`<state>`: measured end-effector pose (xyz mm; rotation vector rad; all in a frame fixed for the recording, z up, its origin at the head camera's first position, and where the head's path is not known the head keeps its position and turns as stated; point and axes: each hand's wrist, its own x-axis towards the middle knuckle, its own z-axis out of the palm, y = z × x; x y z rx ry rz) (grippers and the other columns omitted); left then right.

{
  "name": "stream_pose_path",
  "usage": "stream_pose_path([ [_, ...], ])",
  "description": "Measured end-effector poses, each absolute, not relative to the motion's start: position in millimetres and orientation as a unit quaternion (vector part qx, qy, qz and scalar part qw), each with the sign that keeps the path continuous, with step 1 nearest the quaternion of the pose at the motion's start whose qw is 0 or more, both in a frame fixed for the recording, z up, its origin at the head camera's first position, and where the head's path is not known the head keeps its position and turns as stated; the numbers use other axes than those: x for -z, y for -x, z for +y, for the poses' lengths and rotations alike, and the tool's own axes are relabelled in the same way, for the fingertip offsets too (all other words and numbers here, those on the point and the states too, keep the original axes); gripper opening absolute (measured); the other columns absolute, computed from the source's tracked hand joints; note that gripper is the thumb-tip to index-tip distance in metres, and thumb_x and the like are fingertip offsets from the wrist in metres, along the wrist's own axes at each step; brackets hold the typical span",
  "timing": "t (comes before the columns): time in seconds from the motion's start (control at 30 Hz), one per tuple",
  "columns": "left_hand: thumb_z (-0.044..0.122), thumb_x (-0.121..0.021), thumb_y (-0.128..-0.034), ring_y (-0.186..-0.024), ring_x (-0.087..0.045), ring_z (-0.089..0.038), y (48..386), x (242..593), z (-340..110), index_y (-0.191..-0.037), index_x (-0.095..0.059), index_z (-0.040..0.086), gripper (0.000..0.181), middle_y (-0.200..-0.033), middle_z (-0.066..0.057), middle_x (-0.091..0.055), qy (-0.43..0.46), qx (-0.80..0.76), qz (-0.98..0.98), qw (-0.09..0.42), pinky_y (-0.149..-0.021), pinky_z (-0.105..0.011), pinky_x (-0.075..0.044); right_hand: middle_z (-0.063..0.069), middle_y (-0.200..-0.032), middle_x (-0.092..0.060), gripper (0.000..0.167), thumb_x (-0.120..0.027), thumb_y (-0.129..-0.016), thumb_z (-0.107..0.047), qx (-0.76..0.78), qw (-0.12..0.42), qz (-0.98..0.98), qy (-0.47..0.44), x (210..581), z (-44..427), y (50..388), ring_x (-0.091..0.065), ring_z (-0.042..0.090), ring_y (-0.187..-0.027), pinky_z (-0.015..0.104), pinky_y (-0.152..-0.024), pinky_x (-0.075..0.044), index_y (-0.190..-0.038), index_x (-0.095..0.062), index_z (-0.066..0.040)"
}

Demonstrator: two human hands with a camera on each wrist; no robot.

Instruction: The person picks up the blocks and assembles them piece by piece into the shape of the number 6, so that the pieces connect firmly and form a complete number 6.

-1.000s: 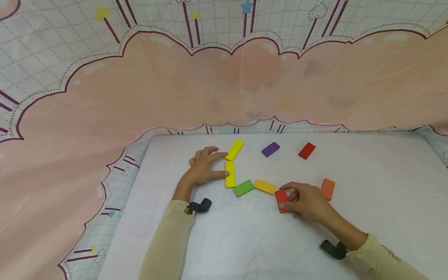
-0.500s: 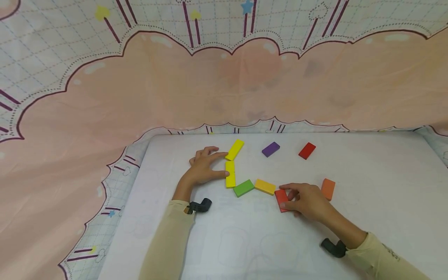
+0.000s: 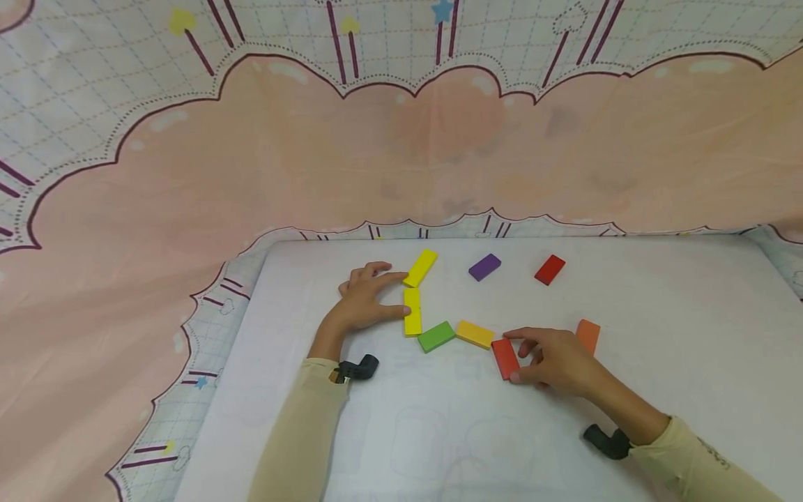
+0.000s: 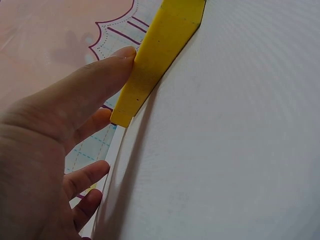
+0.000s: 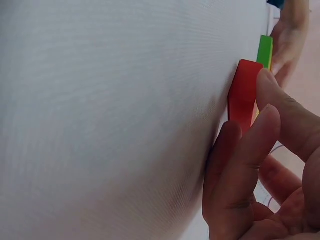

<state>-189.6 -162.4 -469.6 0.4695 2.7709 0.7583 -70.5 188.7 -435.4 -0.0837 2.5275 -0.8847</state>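
Flat rectangular blocks form a bent line on the white tabletop. My left hand (image 3: 362, 304) rests at its left end, the index fingertip at an upper yellow block (image 3: 420, 268) and the thumb against a lower yellow block (image 3: 412, 322). In the left wrist view that thumb presses the side of a yellow block (image 4: 157, 60). A green block (image 3: 436, 337) and an orange-yellow block (image 3: 475, 335) continue the line. At its right end my right hand (image 3: 555, 359) holds a red block (image 3: 505, 358) lightly between thumb and index finger. The right wrist view shows the same red block (image 5: 246, 85) by the fingertips.
Farther back lie a purple block (image 3: 485, 268) and a dark red block (image 3: 550, 270). An orange block (image 3: 587, 336) sits behind the right hand, partly covered by it. The white tabletop (image 3: 677, 335) ends at a patterned peach cloth (image 3: 376, 160).
My right thumb has slid off the top of the red block to its lower right corner, and the right wrist has shifted slightly right. The left hand has stayed put.
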Motion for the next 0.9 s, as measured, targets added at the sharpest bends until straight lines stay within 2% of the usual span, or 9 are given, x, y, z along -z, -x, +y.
stream_pose_path([
  [0.9, 0.058, -0.076, -0.0820, -0.142, -0.028, -0.035, 188.6, 467.7, -162.6, -0.148, -0.053, 0.037, 0.073, -0.162, -0.001, -0.034, -0.163, -0.263, 0.944, 0.117, -0.103, -0.062, -0.023, 0.003, -0.096, -0.064, 0.071, -0.091, -0.075, -0.024, 0.318, 0.241, 0.916, 0.031, 435.6, 190.5, 72.8, -0.060, 0.016, -0.064, 0.029, -0.060, -0.055, -0.140, -0.063, -0.017],
])
